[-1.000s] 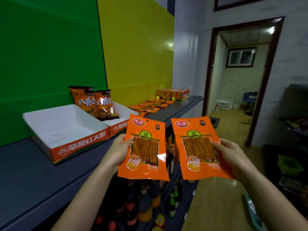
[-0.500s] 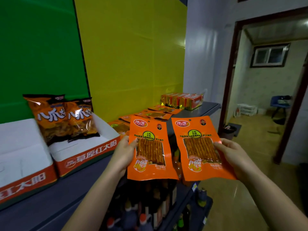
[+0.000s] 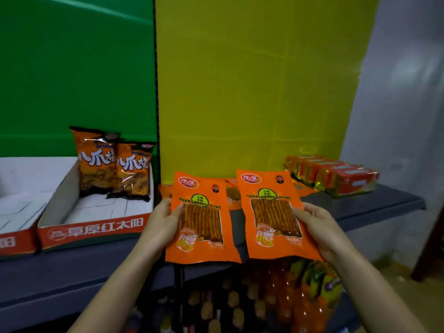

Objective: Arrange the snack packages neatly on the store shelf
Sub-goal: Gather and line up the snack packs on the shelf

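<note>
My left hand (image 3: 160, 224) grips the left edge of a flat orange snack packet (image 3: 200, 219), thumb on its front. My right hand (image 3: 319, 228) grips the right edge of a second, identical orange packet (image 3: 274, 215). Both packets are held upright side by side above the front edge of the dark grey shelf (image 3: 374, 205). More flat orange packets (image 3: 231, 193) lie on the shelf behind them, mostly hidden. Two orange chip bags (image 3: 115, 164) stand at the back of a white and red display box (image 3: 96, 227).
A second white and red box (image 3: 14, 241) sits at the far left. A row of red and gold packs (image 3: 334, 171) lies at the shelf's right end. Bottles (image 3: 240, 306) fill the lower shelf. Green and yellow panels back the shelf; a grey wall is at right.
The view has swung left and closer to the shelf; the doorway is out of sight. Both hands have carried the two packets in over the shelf's front edge, still side by side.
</note>
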{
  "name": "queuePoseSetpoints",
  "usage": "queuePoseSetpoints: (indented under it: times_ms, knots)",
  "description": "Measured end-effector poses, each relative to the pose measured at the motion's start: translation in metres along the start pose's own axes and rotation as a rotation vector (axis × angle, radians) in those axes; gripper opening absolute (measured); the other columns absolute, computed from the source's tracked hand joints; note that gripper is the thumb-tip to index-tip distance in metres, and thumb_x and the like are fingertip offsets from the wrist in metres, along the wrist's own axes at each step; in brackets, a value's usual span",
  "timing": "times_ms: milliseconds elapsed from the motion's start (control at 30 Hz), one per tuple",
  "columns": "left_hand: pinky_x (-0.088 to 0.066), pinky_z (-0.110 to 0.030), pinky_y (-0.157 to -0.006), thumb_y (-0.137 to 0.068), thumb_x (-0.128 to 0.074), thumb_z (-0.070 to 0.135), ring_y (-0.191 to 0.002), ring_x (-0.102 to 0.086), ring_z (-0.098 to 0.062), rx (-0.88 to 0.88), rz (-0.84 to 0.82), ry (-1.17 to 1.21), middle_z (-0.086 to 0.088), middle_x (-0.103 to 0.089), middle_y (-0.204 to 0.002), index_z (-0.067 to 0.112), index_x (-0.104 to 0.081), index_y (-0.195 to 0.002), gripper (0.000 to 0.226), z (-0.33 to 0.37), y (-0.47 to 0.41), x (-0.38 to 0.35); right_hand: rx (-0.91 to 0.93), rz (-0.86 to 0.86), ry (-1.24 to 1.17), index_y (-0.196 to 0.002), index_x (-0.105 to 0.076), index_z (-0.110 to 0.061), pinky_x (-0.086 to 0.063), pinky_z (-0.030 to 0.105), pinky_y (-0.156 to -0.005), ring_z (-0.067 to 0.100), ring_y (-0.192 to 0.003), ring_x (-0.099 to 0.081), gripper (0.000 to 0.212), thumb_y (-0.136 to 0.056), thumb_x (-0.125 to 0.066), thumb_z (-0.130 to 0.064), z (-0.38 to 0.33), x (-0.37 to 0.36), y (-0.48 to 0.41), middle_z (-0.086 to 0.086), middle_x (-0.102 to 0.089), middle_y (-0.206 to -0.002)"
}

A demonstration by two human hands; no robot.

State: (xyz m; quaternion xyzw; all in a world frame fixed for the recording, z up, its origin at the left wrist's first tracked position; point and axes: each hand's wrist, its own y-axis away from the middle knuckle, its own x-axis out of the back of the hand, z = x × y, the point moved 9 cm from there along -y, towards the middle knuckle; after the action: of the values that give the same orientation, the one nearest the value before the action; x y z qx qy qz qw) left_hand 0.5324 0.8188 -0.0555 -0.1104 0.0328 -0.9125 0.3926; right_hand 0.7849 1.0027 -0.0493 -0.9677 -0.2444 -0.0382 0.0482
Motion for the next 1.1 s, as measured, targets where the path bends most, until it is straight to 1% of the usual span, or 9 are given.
queuePoseSetpoints:
  times_ms: [67, 233, 333, 400, 533, 667, 767, 867, 1100]
  knots:
    - [-0.051, -0.036, -0.077, -0.097, -0.044, 0.023, -0.093, -0.063, -0.027, 0.014, 0.079, -0.050, -0.007, -0.064, -0.096, 0.025, -0.052, -0.087, 0.013, 0.000, 0.000, 0.000, 0.010, -0.083, 0.014, -0.097, -0.064, -0.013, -0.055, 0.029, -0.057, 0.019, -0.061, -0.072, 0.016, -0.096, -0.050, -0.019, 0.001, -0.005, -0.021, 0.010, -0.075, -0.078]
    - [-0.048, -0.034, -0.074, -0.097, -0.044, 0.023, -0.093, -0.062, -0.025, 0.078, 0.195, -0.220, -0.011, -0.064, -0.102, 0.011, -0.054, -0.104, 0.017, -0.010, 0.001, 0.001, 0.038, -0.215, 0.040, -0.091, -0.066, -0.015, -0.055, 0.030, -0.057, 0.015, -0.059, -0.070, 0.016, -0.095, -0.051, -0.017, 0.010, -0.031, -0.051, 0.010, -0.073, -0.081]
    - [-0.049, -0.039, -0.082, -0.097, -0.045, 0.021, -0.093, -0.062, -0.028, 0.087, 0.279, -0.338, -0.013, -0.064, -0.099, 0.005, -0.056, -0.102, 0.020, -0.009, 0.000, 0.003, 0.074, -0.220, 0.124, -0.090, -0.067, -0.020, -0.058, 0.042, -0.074, 0.024, -0.079, -0.071, 0.016, -0.095, -0.051, -0.019, 0.014, -0.040, -0.066, 0.012, -0.072, -0.094]
    - [-0.045, -0.035, -0.076, -0.097, -0.045, 0.020, -0.090, -0.059, -0.026, 0.090, 0.316, -0.435, -0.009, -0.060, -0.092, 0.005, -0.054, -0.098, 0.018, -0.005, -0.001, 0.002, 0.114, -0.216, 0.221, -0.086, -0.067, -0.022, -0.055, 0.048, -0.084, 0.028, -0.089, -0.068, 0.017, -0.094, -0.052, -0.023, 0.017, -0.043, -0.076, 0.010, -0.072, -0.097]
    - [-0.041, -0.032, -0.073, -0.096, -0.045, 0.022, -0.086, -0.053, -0.020, 0.105, 0.351, -0.598, -0.003, -0.053, -0.087, 0.011, -0.050, -0.094, 0.012, -0.002, -0.005, 0.001, 0.156, -0.190, 0.347, -0.097, -0.067, -0.011, -0.051, 0.031, -0.075, 0.021, -0.088, -0.062, 0.019, -0.094, -0.051, -0.019, 0.015, -0.045, -0.083, 0.008, -0.068, -0.098]
    - [-0.046, -0.038, -0.081, -0.096, -0.046, 0.026, -0.091, -0.055, -0.023, 0.163, 0.340, -0.750, -0.008, -0.056, -0.098, 0.010, -0.051, -0.100, 0.018, -0.006, -0.009, 0.001, 0.223, -0.129, 0.569, -0.114, -0.061, -0.004, -0.046, 0.035, -0.088, 0.031, -0.106, -0.059, 0.028, -0.093, -0.052, -0.021, 0.010, -0.043, -0.090, 0.015, -0.066, -0.113]
    - [-0.044, -0.035, -0.078, -0.096, -0.046, 0.029, -0.090, -0.053, -0.021, 0.160, 0.345, -0.854, -0.008, -0.057, -0.103, 0.008, -0.050, -0.111, 0.027, -0.003, -0.008, -0.003, 0.231, -0.122, 0.725, -0.119, -0.056, -0.004, -0.043, 0.035, -0.090, 0.034, -0.113, -0.055, 0.031, -0.094, -0.051, -0.021, 0.009, -0.044, -0.090, 0.016, -0.061, -0.120]
    - [-0.044, -0.036, -0.079, -0.096, -0.044, 0.032, -0.099, -0.058, -0.026, 0.134, 0.378, -0.965, -0.009, -0.060, -0.110, 0.009, -0.048, -0.113, 0.028, 0.001, -0.005, -0.007, 0.250, -0.115, 0.806, -0.123, -0.051, -0.003, -0.042, 0.036, -0.092, 0.035, -0.116, -0.053, 0.034, -0.094, -0.050, -0.021, 0.008, -0.044, -0.089, 0.018, -0.058, -0.124]
    - [-0.038, -0.033, -0.071, -0.097, -0.037, 0.032, -0.099, -0.060, -0.028, 0.050, 0.415, -1.243, -0.010, -0.061, -0.110, 0.010, -0.048, -0.106, 0.026, 0.009, -0.003, -0.016, 0.284, -0.096, 0.928, -0.127, -0.041, 0.001, -0.045, 0.036, -0.082, 0.038, -0.112, -0.054, 0.034, -0.094, -0.040, -0.010, 0.011, -0.050, -0.087, 0.019, -0.057, -0.121]
